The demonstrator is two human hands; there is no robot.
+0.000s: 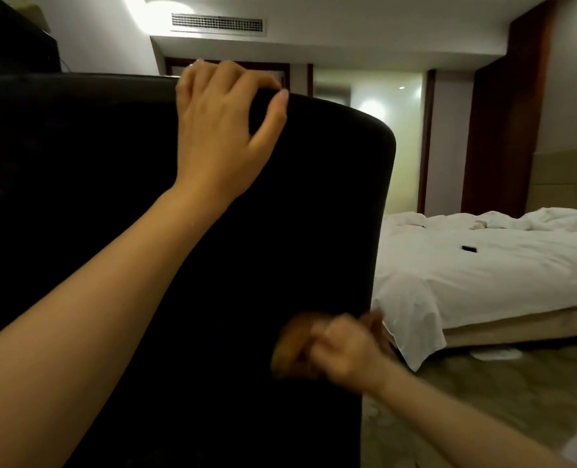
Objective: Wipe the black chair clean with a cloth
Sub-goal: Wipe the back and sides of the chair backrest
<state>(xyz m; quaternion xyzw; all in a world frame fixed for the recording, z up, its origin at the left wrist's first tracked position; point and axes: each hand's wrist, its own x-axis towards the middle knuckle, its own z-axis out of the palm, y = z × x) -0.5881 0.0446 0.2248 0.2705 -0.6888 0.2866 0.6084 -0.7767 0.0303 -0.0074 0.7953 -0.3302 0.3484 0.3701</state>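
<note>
The black chair [297,211] fills the left and middle of the view, its tall backrest facing me. My left hand [223,130] grips the top edge of the backrest, fingers curled over it and thumb on the near face. Low on the backrest, near its right edge, my right hand [344,352] is closed on a brown cloth [294,349] pressed against the black surface. Both the hand and the cloth are blurred by motion.
A bed with rumpled white sheets [483,265] stands to the right, a small black object [468,248] lying on it. Patterned floor [483,393] runs between chair and bed, with something white [496,354] under the bed's edge. A dark cabinet [13,38] rises behind the chair at upper left.
</note>
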